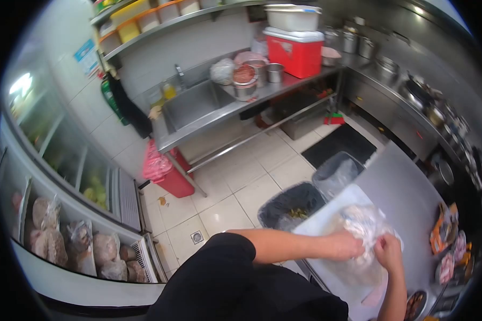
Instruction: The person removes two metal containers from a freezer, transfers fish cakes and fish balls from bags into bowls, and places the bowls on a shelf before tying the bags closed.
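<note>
Left hand and right hand grip a crumpled plastic bag at the cutting board's middle; its contents are unreadable.

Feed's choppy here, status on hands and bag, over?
Left hand and right hand both grip bag. Bag on board. Nothing blocks them.

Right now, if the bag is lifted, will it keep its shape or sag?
Probably it sags: the bag is thin clear plastic, crumpled under the left hand and right hand. It looks full and lumpy, so it is likely heavy for its size. Its shiny film may be slippery.
</note>
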